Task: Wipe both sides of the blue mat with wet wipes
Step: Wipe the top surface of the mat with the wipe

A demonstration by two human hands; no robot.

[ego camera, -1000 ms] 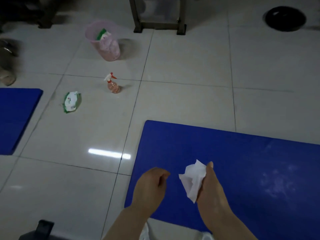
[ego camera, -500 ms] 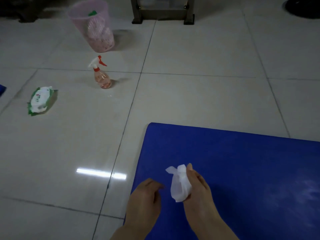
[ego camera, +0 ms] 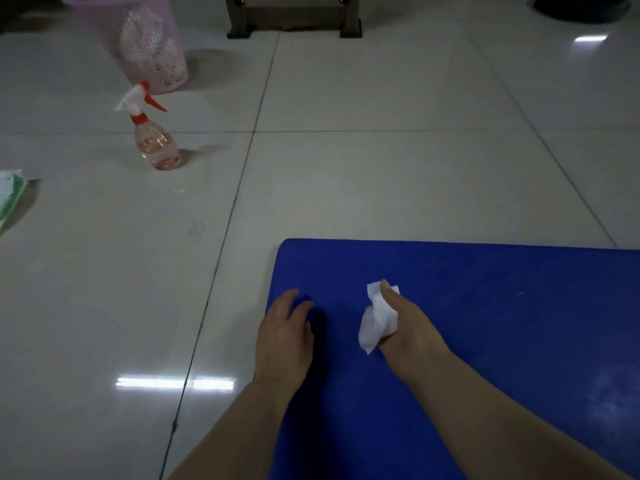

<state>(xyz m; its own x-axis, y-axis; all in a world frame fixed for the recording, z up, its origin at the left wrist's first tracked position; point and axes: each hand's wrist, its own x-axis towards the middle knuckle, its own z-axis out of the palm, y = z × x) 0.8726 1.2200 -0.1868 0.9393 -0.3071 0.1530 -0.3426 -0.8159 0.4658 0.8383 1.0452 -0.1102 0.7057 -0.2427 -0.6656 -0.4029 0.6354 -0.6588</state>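
Note:
A blue mat (ego camera: pixel 485 323) lies flat on the tiled floor and fills the lower right of the view. My right hand (ego camera: pixel 407 327) grips a crumpled white wet wipe (ego camera: pixel 375 320) near the mat's far left corner; the wipe hangs close to the surface, and I cannot tell whether it touches. My left hand (ego camera: pixel 282 336) sits at the mat's left edge with its fingers loosely spread and nothing in it. A green and white pack of wet wipes (ego camera: pixel 8 195) lies on the floor at the far left, cut off by the frame.
A clear spray bottle (ego camera: pixel 152 140) with pinkish liquid and a red-and-white trigger stands on the tiles at the upper left. Behind it is a pink mesh waste basket (ego camera: pixel 145 46). Dark furniture legs (ego camera: pixel 294 26) stand at the top centre, a dark round object (ego camera: pixel 581 8) at the top right.
Both hands have dropped toward the mat's left corner; the left hand opened out at the edge. The view has shifted closer and rightward, and the second blue mat at left is out of frame.

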